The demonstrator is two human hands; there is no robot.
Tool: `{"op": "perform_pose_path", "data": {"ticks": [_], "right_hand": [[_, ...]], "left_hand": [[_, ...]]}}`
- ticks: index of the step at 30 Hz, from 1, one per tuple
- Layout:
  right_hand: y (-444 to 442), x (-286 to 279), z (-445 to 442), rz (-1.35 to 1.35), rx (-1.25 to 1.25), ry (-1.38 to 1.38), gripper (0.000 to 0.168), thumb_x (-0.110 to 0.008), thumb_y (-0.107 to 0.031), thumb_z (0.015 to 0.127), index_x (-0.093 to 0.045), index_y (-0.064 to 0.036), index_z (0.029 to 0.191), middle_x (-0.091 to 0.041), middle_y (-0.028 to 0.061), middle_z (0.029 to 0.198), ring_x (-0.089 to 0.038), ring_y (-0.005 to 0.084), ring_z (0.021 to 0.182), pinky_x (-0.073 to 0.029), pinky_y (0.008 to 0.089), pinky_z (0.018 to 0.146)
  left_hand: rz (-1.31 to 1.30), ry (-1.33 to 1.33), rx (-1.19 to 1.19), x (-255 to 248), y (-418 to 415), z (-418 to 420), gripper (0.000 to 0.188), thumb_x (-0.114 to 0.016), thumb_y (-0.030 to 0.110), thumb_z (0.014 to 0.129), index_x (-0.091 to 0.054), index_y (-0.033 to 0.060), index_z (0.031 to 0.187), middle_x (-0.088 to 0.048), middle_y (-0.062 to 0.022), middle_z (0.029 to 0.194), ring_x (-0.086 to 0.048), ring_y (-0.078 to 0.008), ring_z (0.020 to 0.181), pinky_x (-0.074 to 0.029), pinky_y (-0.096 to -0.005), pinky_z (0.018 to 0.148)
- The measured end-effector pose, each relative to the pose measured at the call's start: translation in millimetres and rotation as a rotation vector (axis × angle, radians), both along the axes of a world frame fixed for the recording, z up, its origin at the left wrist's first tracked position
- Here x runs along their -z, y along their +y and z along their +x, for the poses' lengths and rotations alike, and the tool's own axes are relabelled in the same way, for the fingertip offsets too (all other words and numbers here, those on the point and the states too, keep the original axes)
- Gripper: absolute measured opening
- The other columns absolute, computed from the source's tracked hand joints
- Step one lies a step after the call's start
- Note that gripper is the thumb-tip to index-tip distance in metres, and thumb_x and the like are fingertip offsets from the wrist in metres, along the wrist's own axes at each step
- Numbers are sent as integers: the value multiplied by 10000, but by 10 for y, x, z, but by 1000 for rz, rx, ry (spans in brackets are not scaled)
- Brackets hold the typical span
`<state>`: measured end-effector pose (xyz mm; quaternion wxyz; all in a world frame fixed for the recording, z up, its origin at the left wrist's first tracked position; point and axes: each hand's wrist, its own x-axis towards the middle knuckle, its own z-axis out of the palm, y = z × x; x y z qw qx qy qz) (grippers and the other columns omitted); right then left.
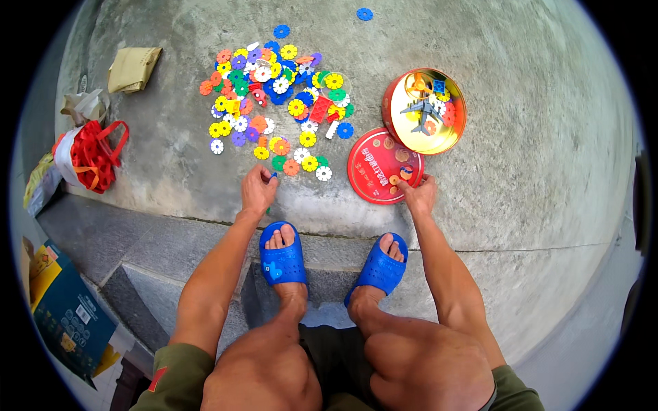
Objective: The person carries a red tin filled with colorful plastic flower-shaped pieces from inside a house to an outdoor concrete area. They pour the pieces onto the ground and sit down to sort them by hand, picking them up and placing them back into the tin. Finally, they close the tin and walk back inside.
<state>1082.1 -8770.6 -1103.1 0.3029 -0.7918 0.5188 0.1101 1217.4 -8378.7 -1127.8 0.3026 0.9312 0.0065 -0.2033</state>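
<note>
My left hand (258, 192) pinches a small blue plastic piece (274, 175) just in front of the pile of snowflake-disc building pieces (280, 85). A bit of green (268, 210) shows beneath that wrist. With the thumb over its near right edge, my right hand (420, 195) grips a round red tin lid (369, 159) printed with biscuits and writing; the fingertips are partly hidden. Against the lid's far edge stands the round open tin (386, 115). Inside it are a grey toy aeroplane (424, 112), an orange propeller-like piece (419, 83), a blue block (438, 86) and several discs.
Among the discs lie a red toy car (259, 97) and a red block (321, 109). Left are a folded brown paper packet (134, 69) and a bundle of red straps (97, 156). A printed box (72, 313) stands below the step edge, near my blue slippers (284, 259).
</note>
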Motion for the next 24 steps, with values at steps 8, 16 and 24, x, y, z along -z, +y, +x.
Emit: {"op": "perform_pose_path", "data": {"ticks": [8, 16, 24], "right_hand": [[-95, 244, 42, 379, 263, -12, 608, -961, -298, 699, -613, -33, 1121, -703, 99, 1031, -668, 207, 869, -553, 382, 745], [115, 25, 25, 613, 557, -176, 453, -871, -342, 826, -641, -95, 1128, -701, 16, 970, -625, 137, 814, -525, 318, 764], [-114, -387, -613, 1035, 427, -213, 248, -681, -316, 1034, -700, -118, 1183, -738, -24, 980, -651, 92, 849, -546, 311, 791]], "left_hand": [[-462, 216, 156, -187, -942, 103, 237, -779, 190, 869, -632, 15, 934, -734, -130, 927, -729, -242, 853, -567, -380, 777], [-378, 295, 108, -48, -1243, 141, 230, -781, 184, 888, -627, 26, 954, -742, -104, 978, -711, -159, 879, -562, -344, 756], [-475, 381, 30, -39, -760, 71, 225, -779, 154, 836, -635, 5, 923, -746, -123, 905, -730, -185, 825, -570, -356, 734]]}}
